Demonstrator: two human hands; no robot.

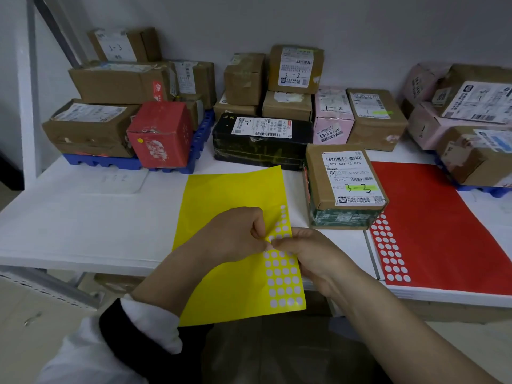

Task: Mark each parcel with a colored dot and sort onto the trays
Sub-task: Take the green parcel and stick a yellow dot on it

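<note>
A yellow sticker sheet (230,206) lies over the white table's front edge, with many empty white circles along its right side. My left hand (235,234) pinches at a yellow dot on the sheet near its right edge. My right hand (310,253) grips that right edge, fingertips meeting the left hand's. Just right of the sheet a brown parcel (346,184) marked "3-3" stands on the table. A red sticker sheet (437,228) lies to the right of it. At the back left, a blue tray (199,142) holds parcels, among them a red box (160,134) bearing a yellow dot.
A black parcel (260,142) and several brown and pink parcels (332,117) line the wall at the back. Another blue tray (482,189) with parcels sits at the far right. A metal shelf post (33,87) rises at the left.
</note>
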